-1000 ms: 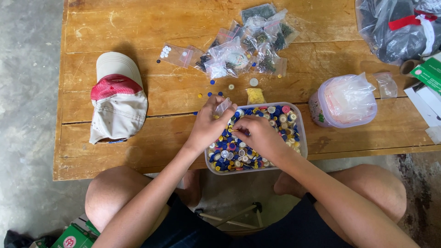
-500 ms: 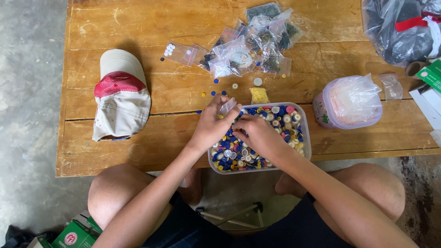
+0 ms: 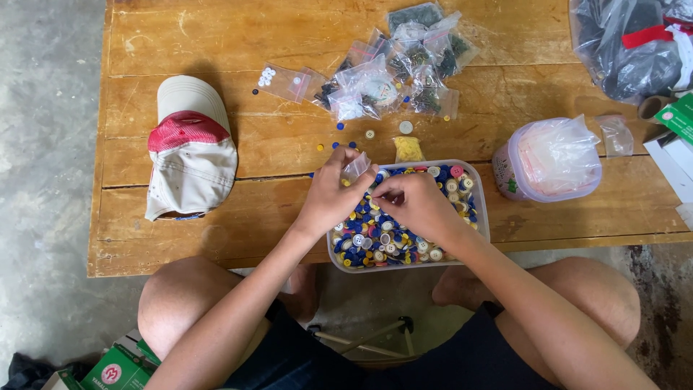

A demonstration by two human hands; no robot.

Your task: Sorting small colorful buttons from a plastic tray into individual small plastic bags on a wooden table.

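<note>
My left hand [image 3: 333, 192] pinches a small clear plastic bag [image 3: 356, 167] at the near-left corner of a clear rectangular tub [image 3: 479, 189] that is full of mixed coloured buttons [image 3: 379, 238]. My right hand [image 3: 413, 203] lies over the buttons, fingertips pinched together next to the bag's mouth; I cannot tell whether a button is between them. Both hands almost touch. Loose buttons [image 3: 343, 143] lie on the wooden table [image 3: 238, 144] just beyond the tub, beside a small bag of yellow buttons [image 3: 408, 149].
A heap of small filled plastic bags [image 3: 393, 65] lies at the far middle. A beige and red cap [image 3: 189, 148] rests at left. A round tub with plastic bags [image 3: 548, 160] stands right, dark bags [image 3: 628, 43] and boxes [image 3: 675, 137] beyond. Green box [image 3: 115, 372] on the floor.
The view has shifted slightly. My hands stay over the tub's near-left corner, the fingertips of both now drawn closer together at the small bag.
</note>
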